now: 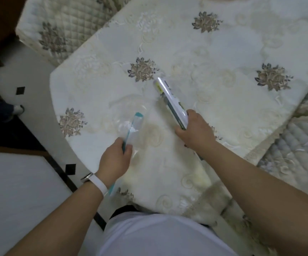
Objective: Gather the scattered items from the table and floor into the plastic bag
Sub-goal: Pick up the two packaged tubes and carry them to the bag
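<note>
White pack (pixel 171 102), axis diagonal, tip up-left (away)

The tablecloth (pixel 223 52) was cream woven cloth with a soft sheen, and its raised embroidered flowers looked rougher than the smooth ground. The plastic bag (pixel 129 115) was thin clear film, glossy and wrinkled. Its teal strip (pixel 131 130) looked like thicker, smooth plastic. The long pack (pixel 170 100) had a shiny plastic wrapping with a bright white glare along it. The wristband (pixel 99 183) was white and matt, like rubber. The quilted cover (pixel 66 21) was padded cloth, stitched in diamonds. The floor (pixel 38 71) was smooth pale tile. The shirt (pixel 158 237) was plain matt cloth.
</note>
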